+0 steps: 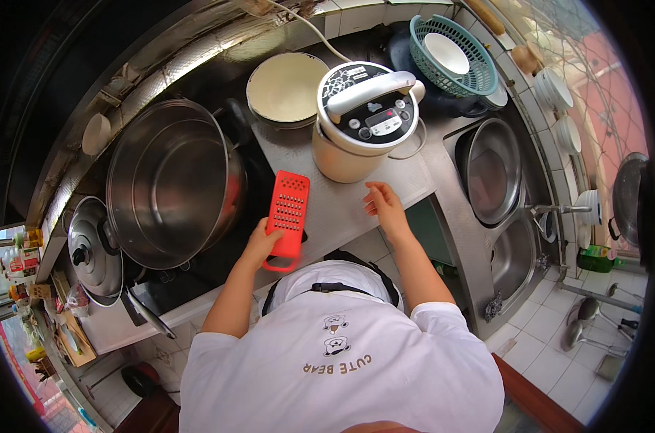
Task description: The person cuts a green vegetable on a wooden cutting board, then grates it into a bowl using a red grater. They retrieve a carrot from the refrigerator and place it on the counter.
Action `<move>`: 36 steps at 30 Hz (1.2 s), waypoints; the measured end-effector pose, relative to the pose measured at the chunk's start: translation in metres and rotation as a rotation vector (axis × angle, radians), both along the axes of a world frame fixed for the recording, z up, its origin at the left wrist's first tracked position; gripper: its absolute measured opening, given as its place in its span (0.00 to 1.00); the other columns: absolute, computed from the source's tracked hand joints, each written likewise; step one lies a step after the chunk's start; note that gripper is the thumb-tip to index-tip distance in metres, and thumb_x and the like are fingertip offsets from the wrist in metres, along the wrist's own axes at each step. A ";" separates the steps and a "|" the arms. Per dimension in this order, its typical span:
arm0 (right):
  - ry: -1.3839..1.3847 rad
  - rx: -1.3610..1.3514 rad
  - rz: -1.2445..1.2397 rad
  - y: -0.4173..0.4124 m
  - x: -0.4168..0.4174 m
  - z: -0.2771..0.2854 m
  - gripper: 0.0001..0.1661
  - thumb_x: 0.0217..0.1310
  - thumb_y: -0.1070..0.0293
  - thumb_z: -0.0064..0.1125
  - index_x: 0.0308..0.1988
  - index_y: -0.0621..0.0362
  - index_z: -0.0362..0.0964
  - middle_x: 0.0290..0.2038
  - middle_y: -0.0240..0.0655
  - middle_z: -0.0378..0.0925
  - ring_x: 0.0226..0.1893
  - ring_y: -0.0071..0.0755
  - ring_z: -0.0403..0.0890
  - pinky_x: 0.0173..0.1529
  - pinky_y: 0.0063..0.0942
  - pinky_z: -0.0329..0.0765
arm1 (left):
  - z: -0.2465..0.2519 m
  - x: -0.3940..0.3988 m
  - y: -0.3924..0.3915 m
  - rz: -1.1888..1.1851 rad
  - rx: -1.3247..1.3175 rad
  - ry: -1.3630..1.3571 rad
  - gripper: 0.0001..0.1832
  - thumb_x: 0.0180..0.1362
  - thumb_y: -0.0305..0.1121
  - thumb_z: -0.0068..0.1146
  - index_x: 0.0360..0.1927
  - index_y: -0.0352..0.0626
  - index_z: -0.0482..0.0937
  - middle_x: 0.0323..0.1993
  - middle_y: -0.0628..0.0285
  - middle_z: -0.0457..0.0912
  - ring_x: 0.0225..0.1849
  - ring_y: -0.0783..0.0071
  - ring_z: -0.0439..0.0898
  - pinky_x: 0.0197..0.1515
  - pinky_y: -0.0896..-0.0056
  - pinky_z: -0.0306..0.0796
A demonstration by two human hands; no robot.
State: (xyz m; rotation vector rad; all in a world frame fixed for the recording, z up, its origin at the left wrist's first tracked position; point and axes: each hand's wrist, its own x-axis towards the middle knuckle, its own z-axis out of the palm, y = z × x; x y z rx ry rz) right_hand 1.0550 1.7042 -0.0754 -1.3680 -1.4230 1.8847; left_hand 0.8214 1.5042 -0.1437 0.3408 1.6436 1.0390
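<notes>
My left hand (261, 242) grips a red plastic grater (287, 238) by its left edge, just below the rows of metal teeth. The grater's looped handle points toward my body, and its toothed end lies over the counter's left part. My right hand (387, 209) hovers by the counter's front edge with bent, slightly parted fingers and nothing in it. Beyond that hand stands a cream-coloured electric cooker (349, 157), probably a soymilk maker, with a handled black-and-white lid that looks tilted. Its panel shows a red light.
A large steel pot (167, 184) sits on the black stove at left, near a lidded pan (97, 249). An enamel basin (286, 86) is behind the grater. A teal plastic basket (487, 73) holds a white bowl. At right, a metal basin (492, 173) stands in the double sink (514, 260).
</notes>
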 end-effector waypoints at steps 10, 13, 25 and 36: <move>0.021 0.398 -0.275 0.151 0.011 -0.001 0.20 0.64 0.66 0.48 0.55 0.57 0.63 0.48 0.36 0.70 0.46 0.26 0.71 0.44 0.22 0.72 | 0.037 0.024 0.036 -0.143 0.076 0.766 0.31 0.54 0.35 0.56 0.61 0.37 0.62 0.58 0.47 0.65 0.60 0.52 0.64 0.62 0.62 0.59; 0.104 0.513 -0.186 0.173 -0.004 -0.004 0.25 0.61 0.71 0.51 0.58 0.57 0.60 0.53 0.37 0.67 0.53 0.30 0.69 0.51 0.26 0.72 | 0.058 0.036 0.078 -0.161 0.168 0.730 0.35 0.54 0.36 0.57 0.63 0.35 0.58 0.60 0.46 0.64 0.62 0.52 0.63 0.62 0.61 0.59; 0.193 0.522 -0.007 0.196 -0.013 -0.013 0.20 0.58 0.78 0.49 0.52 0.61 0.66 0.45 0.36 0.75 0.45 0.28 0.75 0.50 0.25 0.70 | 0.037 0.034 0.150 0.020 0.307 0.497 0.42 0.54 0.33 0.57 0.68 0.38 0.46 0.64 0.46 0.58 0.62 0.55 0.64 0.59 0.64 0.62; -0.025 0.176 0.015 0.163 0.024 -0.018 0.16 0.62 0.69 0.46 0.50 0.59 0.69 0.44 0.31 0.75 0.42 0.24 0.75 0.47 0.22 0.71 | 0.042 -0.050 0.226 0.514 -0.021 0.877 0.41 0.49 0.47 0.60 0.63 0.43 0.56 0.53 0.52 0.71 0.53 0.54 0.72 0.52 0.59 0.67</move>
